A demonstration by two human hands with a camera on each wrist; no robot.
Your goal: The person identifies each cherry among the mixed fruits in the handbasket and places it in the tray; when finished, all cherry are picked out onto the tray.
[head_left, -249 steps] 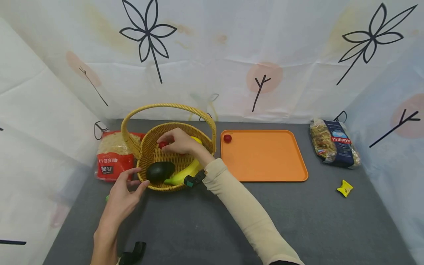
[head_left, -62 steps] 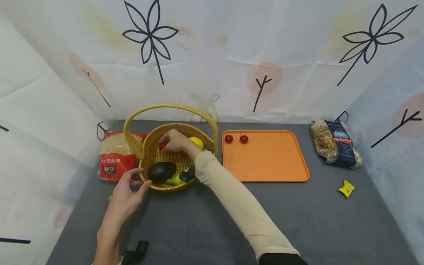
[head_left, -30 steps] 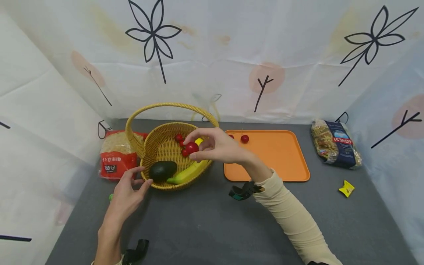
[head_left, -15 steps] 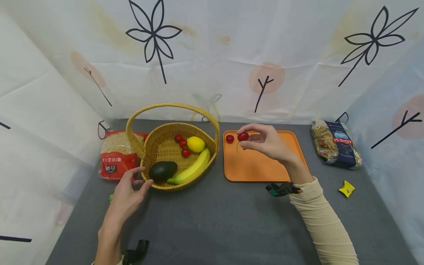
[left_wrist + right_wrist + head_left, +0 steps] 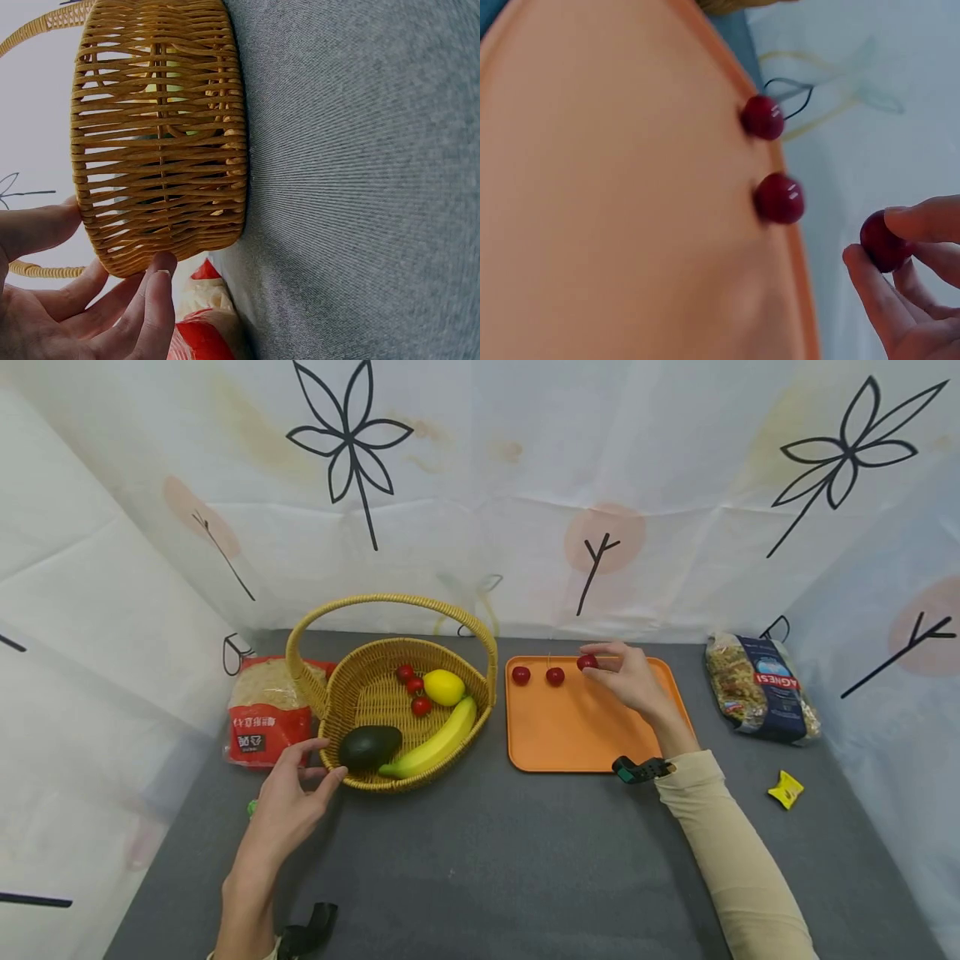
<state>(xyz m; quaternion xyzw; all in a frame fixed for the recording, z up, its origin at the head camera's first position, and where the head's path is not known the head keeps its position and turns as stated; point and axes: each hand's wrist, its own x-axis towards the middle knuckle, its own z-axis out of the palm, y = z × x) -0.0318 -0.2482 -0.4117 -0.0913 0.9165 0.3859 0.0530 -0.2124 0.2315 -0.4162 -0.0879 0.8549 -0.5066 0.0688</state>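
Note:
My right hand [image 5: 632,681] pinches a dark red cherry [image 5: 883,241] between thumb and fingertips, over the back of the orange tray [image 5: 585,735]. Two more cherries lie on the tray to its left, one at the corner [image 5: 521,675] and one beside it [image 5: 555,677]. My left hand [image 5: 291,797] holds the near left rim of the yellow wicker basket [image 5: 161,150], thumb and fingers against its weave. Inside the basket are an avocado [image 5: 370,747], a banana [image 5: 435,745], a lemon [image 5: 443,687] and three small red fruits [image 5: 415,686] like cherry tomatoes.
A red-and-clear food bag [image 5: 262,714] lies left of the basket, partly behind it. At the right are a pasta bag [image 5: 761,687] and a small yellow wrapped sweet [image 5: 786,789]. A bit of something green [image 5: 252,807] shows beside my left hand. A patterned cloth hangs behind.
My right hand has taken a cherry from the basket and carried it right, over the tray past the second cherry, which was set down earlier. My left hand stays at the basket.

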